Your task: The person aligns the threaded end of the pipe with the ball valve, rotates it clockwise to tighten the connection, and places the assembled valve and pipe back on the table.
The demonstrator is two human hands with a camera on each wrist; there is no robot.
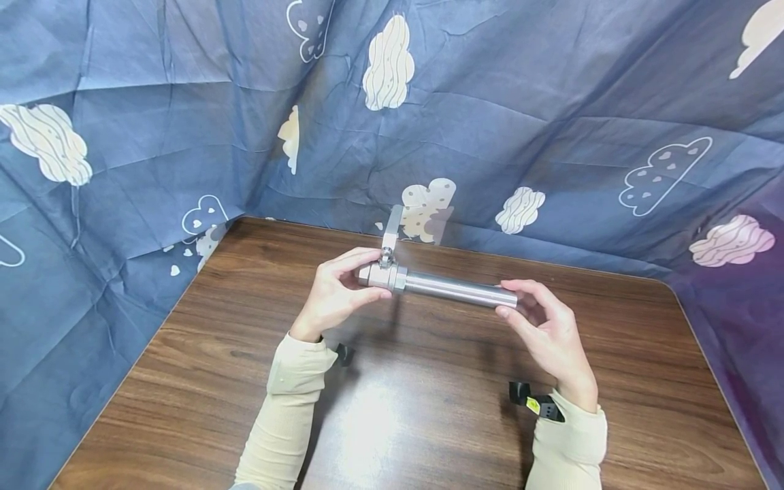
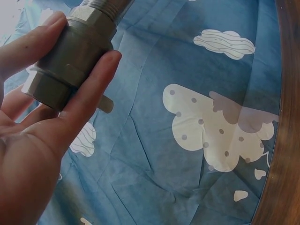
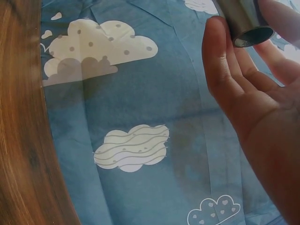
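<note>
the metal valve (image 1: 378,275) is gripped by the left hand (image 1: 333,289), thumb and fingers parted by its width and bent round it. the hollow end of the pipe (image 1: 456,288) is pinched by the right hand (image 1: 556,337) between thumb and fingers. valve and pipe are joined end to end and held above the wooden table (image 1: 184,367). both look silvery; a flat lever (image 1: 393,228) is fitted to the valve.
</note>
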